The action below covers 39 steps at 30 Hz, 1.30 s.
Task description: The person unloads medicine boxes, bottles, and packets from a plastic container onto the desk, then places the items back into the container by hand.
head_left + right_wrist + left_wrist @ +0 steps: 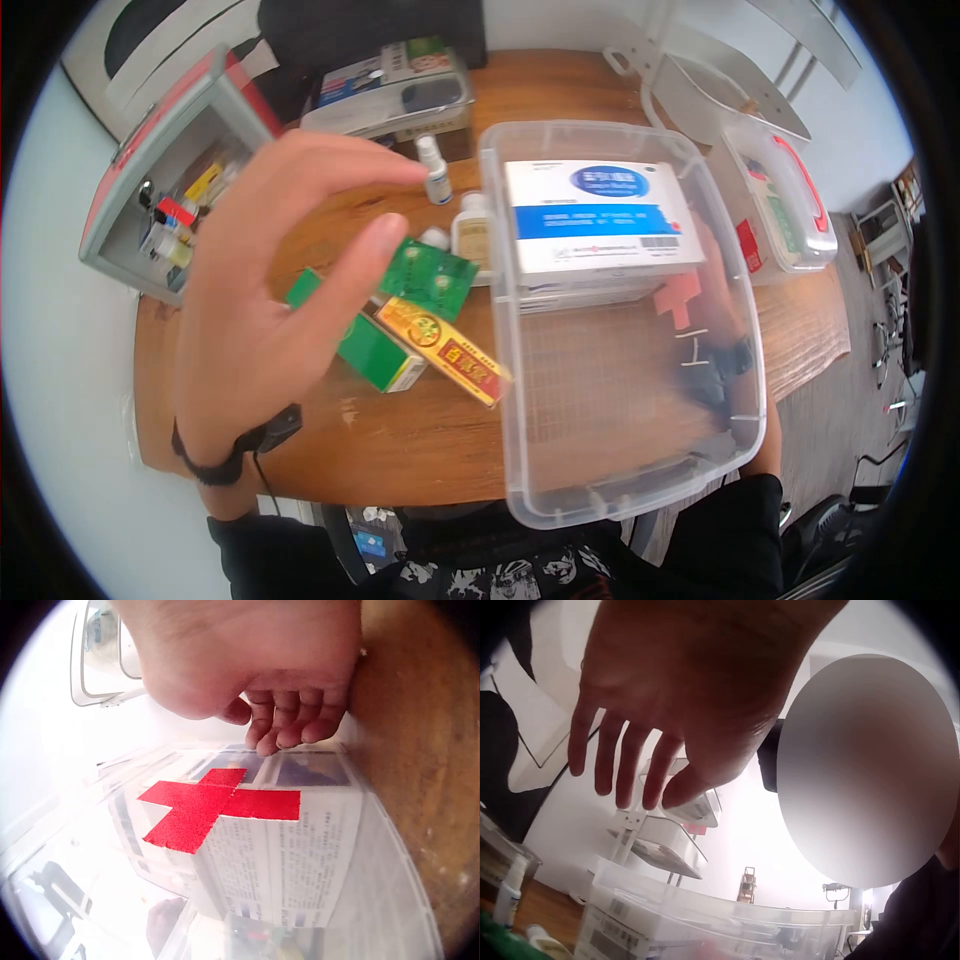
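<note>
My left hand (262, 290) is raised over the left of the table, holding nothing, with thumb and fingers apart in a wide curve. A clear plastic bin (508, 420) stands to the right, with white-and-blue medicine boxes (600, 215) stacked in its far part. Outside the bin's right wall, my right hand (262, 667) has its fingertips loosely bent right at the plastic, near a red tape cross (217, 802). Below and beyond the left hand lie a green box (378, 352), a yellow box (445, 350) and a green packet (428, 278).
A white bottle (471, 235) and a small spray bottle (434, 170) stand left of the bin. A red-trimmed case (120, 215) is at far left, a lidded clear box (395, 110) at the back. A red-handled box (790, 215) stands at right, beside a white rack (720, 95).
</note>
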Each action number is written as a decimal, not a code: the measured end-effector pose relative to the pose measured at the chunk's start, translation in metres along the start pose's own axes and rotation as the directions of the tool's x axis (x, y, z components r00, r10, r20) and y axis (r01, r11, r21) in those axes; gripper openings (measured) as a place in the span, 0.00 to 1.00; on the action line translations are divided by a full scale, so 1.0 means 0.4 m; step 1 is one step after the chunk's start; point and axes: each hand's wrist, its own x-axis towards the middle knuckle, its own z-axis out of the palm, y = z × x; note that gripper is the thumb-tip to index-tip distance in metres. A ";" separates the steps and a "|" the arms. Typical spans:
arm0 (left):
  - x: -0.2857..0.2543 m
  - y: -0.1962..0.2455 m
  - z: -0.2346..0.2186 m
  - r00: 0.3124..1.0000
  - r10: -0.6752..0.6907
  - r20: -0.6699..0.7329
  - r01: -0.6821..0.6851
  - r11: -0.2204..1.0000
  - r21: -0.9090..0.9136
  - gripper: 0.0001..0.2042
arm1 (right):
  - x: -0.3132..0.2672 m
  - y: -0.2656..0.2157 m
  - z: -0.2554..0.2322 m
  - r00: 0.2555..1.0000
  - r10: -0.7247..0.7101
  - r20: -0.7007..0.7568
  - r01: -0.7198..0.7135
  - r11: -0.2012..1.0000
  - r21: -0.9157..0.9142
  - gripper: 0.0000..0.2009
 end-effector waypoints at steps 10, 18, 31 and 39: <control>-0.061 -0.137 0.139 0.930 -0.165 0.329 0.175 0.984 -0.004 0.17 | -0.257 0.102 -0.140 0.995 -0.104 0.008 0.104 0.991 -0.083 0.27; -0.094 -0.166 0.152 0.859 -0.154 0.488 0.124 0.988 0.092 0.28 | -0.098 0.075 0.008 0.991 -0.100 0.095 0.113 0.983 -0.147 0.27; -0.068 -0.178 0.104 0.849 -0.166 0.502 0.145 0.986 0.080 0.19 | -0.116 0.080 0.039 0.963 -0.153 0.221 0.191 0.968 -0.161 0.26; -0.059 -0.155 -0.040 0.904 -0.102 0.415 0.148 0.986 -0.079 0.18 | -0.038 0.065 0.091 0.935 -0.193 0.298 0.249 0.955 -0.162 0.26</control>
